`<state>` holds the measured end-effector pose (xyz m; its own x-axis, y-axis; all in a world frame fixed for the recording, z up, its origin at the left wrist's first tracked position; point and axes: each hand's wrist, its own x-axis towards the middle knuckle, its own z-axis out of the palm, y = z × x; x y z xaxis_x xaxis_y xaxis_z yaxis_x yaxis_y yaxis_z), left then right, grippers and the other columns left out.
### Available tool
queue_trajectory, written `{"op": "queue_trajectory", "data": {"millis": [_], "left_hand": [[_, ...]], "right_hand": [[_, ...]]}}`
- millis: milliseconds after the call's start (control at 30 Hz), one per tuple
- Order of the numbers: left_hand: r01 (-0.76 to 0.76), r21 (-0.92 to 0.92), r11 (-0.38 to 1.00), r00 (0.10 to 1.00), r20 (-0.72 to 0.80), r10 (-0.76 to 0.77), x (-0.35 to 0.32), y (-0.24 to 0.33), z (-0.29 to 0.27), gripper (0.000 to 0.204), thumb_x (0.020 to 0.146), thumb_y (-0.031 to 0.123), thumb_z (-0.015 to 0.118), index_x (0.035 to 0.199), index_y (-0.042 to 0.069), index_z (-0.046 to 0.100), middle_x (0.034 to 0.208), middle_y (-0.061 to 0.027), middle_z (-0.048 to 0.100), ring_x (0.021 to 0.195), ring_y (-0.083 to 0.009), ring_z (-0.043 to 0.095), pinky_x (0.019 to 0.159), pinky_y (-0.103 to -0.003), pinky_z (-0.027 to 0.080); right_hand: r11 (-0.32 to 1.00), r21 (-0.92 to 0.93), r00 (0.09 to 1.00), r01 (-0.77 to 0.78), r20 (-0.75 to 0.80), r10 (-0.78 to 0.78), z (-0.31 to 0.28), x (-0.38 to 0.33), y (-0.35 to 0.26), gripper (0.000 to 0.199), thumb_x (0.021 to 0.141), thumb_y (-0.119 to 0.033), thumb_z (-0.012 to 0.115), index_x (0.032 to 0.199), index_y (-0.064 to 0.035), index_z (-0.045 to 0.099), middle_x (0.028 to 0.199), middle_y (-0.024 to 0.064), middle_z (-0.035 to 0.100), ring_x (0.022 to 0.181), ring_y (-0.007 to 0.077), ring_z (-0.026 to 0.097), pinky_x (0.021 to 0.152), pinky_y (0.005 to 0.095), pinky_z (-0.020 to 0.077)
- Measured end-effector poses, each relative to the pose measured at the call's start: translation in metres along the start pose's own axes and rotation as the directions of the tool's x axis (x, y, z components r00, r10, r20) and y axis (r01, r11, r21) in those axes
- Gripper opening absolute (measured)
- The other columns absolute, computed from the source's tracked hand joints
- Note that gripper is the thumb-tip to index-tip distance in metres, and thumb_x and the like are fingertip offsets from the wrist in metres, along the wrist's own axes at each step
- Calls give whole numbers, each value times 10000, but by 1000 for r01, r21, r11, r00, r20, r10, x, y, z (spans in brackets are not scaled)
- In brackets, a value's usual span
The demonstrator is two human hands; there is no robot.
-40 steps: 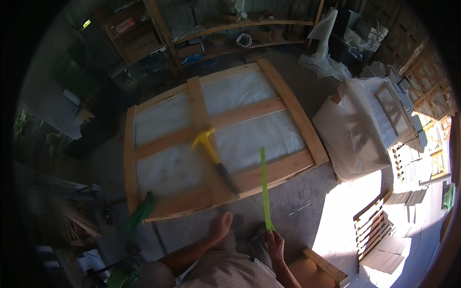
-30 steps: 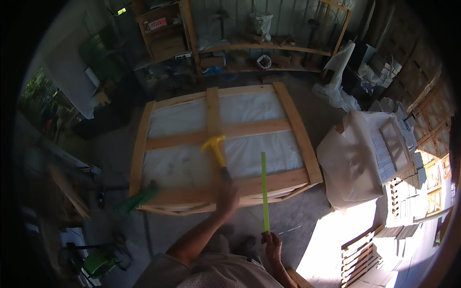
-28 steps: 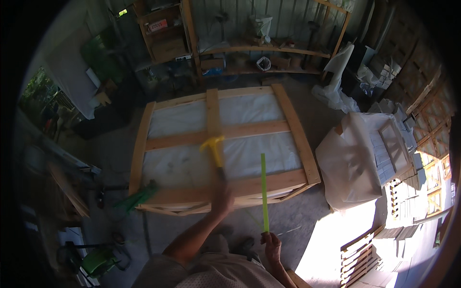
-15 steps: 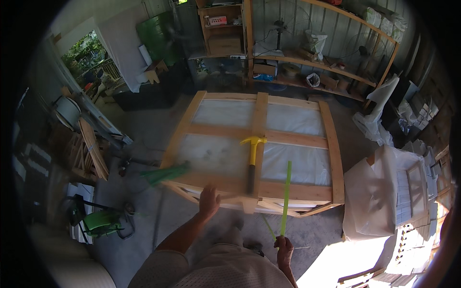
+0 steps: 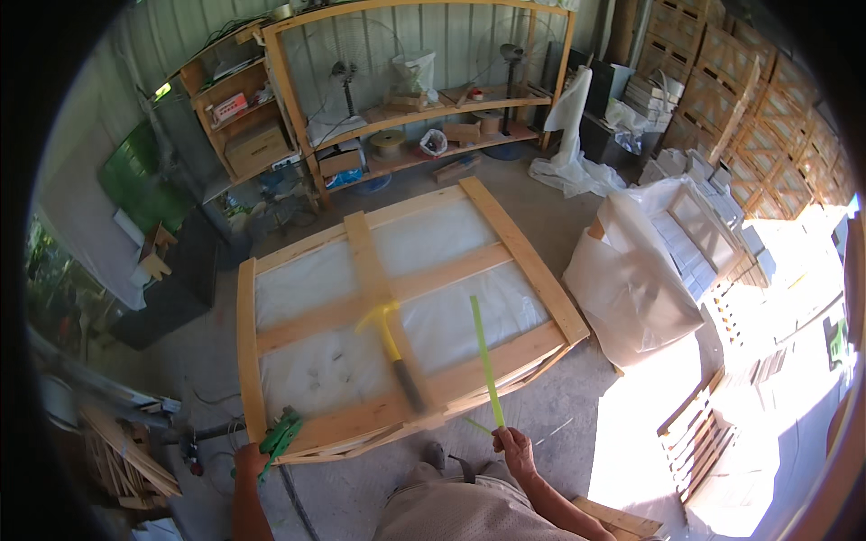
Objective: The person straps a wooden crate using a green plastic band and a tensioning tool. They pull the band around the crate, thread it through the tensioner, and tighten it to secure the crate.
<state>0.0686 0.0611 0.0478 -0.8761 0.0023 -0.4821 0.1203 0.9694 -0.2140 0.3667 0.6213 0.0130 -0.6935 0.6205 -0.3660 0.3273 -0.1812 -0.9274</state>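
A wooden crate point(image 5: 451, 270) of pale boards over white wrapped contents stands before me. A claw hammer point(image 5: 393, 347), yellow with a black grip, lies on its top by the middle board. At the crate's near left corner my left hand point(image 5: 250, 460) is closed round the end of a green hand tool point(image 5: 282, 433), probably a strapping tool; its exact kind is unclear. My right hand point(image 5: 512, 444), in front of the near edge, grips a flat lime-green strap point(image 5: 484, 361). One length of strap rises over the crate and a shorter piece shows beside the fist.
Wooden shelves point(image 5: 424, 117) with fans and boxes line the back wall. To the right stands a plastic-draped stack point(image 5: 622, 270), with stacked crates point(image 5: 767, 126) beyond. A pallet point(image 5: 695, 442) lies at the lower right, wood strips point(image 5: 126, 451) at the lower left.
My view has swung to the right. My left hand has moved left from the crate's near edge and taken hold of the green tool. My right hand still holds the strap.
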Motion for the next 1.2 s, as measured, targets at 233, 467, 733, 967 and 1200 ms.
{"op": "queue_trajectory", "data": {"millis": [233,467,733,967,1200], "left_hand": [[109,-468,877,967,255,16,-32,36,-46,312,855,265,662,658,58,537,520,-43,433,437,-160,439,466,-372,351],[24,-779,627,960,193,202,-111,180,-119,286,889,234,626,687,48,543,510,-8,454,410,-114,424,427,-307,354],[170,-966,195,816,249,522,-110,410,-141,217,900,183,583,764,15,559,605,-36,503,467,-125,462,444,-301,376],[354,-935,29,798,318,511,-80,581,-121,218,877,261,620,798,69,555,618,-48,525,460,-150,495,421,-320,400],[275,-961,-35,881,237,410,-102,626,-125,416,949,474,475,873,70,538,669,-56,545,504,-173,525,455,-317,426]], "right_hand": [[999,-29,998,-23,-53,21,8,9,-7,407,966,-359,519,886,13,663,701,26,591,666,110,539,647,267,443],[995,-60,994,-81,-79,76,-16,58,-3,407,960,-360,510,856,6,655,686,16,565,654,109,509,614,283,424],[997,-71,999,18,-26,-20,-84,110,-31,397,972,-333,501,852,17,645,691,28,578,657,114,511,624,279,428],[995,-73,971,68,233,-50,-129,118,-71,370,964,-327,508,902,3,665,731,55,615,716,137,563,691,294,461],[995,-82,907,-59,412,88,-138,121,-79,373,963,-342,518,876,-17,679,766,42,642,738,115,578,709,295,474]]}}
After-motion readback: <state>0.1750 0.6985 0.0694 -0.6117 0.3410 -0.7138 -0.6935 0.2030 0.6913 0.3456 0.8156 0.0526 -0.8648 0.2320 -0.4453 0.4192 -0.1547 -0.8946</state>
